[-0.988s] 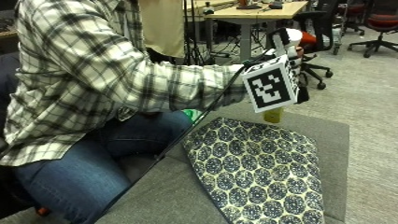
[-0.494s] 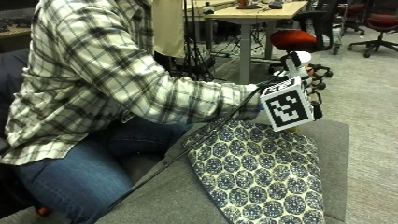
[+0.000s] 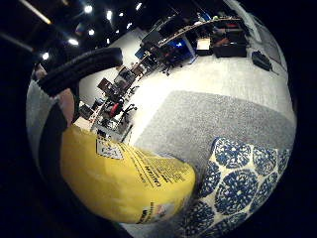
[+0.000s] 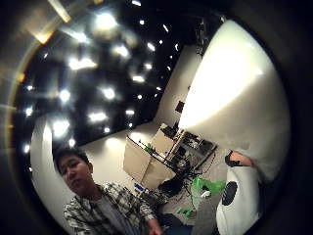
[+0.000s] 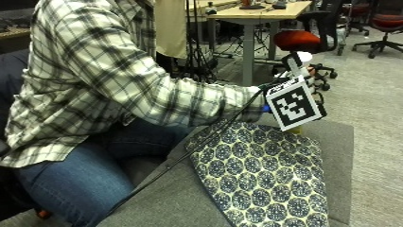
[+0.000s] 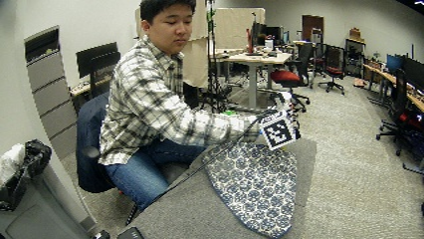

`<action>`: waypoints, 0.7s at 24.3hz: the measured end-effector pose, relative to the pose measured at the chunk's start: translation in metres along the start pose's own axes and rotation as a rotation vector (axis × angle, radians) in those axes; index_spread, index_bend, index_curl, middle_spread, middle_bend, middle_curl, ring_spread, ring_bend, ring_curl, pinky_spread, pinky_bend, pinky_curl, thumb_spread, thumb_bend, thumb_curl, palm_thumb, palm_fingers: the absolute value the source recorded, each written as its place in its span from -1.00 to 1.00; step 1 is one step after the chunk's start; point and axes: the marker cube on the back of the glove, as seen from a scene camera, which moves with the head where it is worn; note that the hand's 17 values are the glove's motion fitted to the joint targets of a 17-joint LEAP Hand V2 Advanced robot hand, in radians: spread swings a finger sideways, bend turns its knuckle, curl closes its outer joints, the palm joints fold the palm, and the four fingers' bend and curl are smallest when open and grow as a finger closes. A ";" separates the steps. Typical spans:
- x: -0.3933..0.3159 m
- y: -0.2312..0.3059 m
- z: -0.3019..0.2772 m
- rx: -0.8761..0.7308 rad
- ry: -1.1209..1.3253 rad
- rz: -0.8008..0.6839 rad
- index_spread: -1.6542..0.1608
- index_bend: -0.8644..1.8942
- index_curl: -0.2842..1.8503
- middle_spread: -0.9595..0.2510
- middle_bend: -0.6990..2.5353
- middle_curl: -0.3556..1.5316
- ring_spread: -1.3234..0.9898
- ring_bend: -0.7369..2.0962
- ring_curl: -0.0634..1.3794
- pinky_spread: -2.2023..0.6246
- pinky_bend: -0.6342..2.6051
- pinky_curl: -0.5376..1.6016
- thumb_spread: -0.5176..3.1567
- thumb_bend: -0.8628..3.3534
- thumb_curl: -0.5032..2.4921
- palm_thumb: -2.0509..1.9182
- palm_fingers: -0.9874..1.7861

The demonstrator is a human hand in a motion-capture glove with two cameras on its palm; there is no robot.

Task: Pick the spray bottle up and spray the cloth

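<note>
A person in a plaid shirt sat at a grey carpeted table [image 5: 189, 203] on which a blue-and-white patterned cloth [image 5: 264, 177] lay spread flat. Above the cloth's far end, the gloved right hand [image 5: 301, 90] held a yellow plastic spray bottle with a white head [image 3: 124, 178] lifted off the table, the fingers wrapped around the bottle's neck. The pick-up therefore appeared done; the spraying seemingly remained, since no mist or wet patch showed on the fabric, and the nozzle probably had yet to be aimed down at it.

The outside view showed only the bottle's white head [image 5: 296, 60] above the hand and a sliver of yellow below it, the body otherwise hidden. The little-finger-side palm view supplied what was missing: the yellow labelled body close against the palm, with the cloth [image 3: 237, 183] on the grey surface beneath. The thumb-side palm view caught the white spray head [image 4: 239, 200] and the person, but no cloth.
</note>
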 end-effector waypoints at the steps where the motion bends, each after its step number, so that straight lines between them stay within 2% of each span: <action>1: 0.000 0.000 0.000 -0.003 -0.001 0.002 0.50 -0.29 -0.28 0.33 -0.30 -0.05 -0.03 -0.10 -0.24 0.45 -0.30 -0.13 -0.62 -0.60 -0.13 0.62 0.52; 8: 0.006 0.000 0.000 -0.051 0.012 0.040 0.50 -0.31 -0.31 0.34 -0.31 -0.05 -0.02 -0.10 -0.25 0.46 -0.28 -0.12 -0.60 -0.60 -0.14 0.62 0.49; 14: 0.000 0.001 -0.005 -0.104 0.008 0.079 0.51 -0.32 -0.35 0.35 -0.35 -0.06 -0.01 -0.12 -0.24 0.51 -0.27 -0.11 -0.55 -0.61 -0.15 0.60 0.38; 16: -0.007 0.002 -0.008 -0.127 0.017 0.072 0.51 -0.32 -0.36 0.37 -0.37 -0.07 -0.01 -0.13 -0.25 0.54 -0.28 -0.11 -0.51 -0.61 -0.16 0.59 0.31; 17: -0.012 0.003 -0.010 -0.145 0.020 0.067 0.50 -0.38 -0.39 0.39 -0.40 -0.09 0.01 -0.14 -0.26 0.57 -0.27 -0.11 -0.48 -0.62 -0.16 0.57 0.16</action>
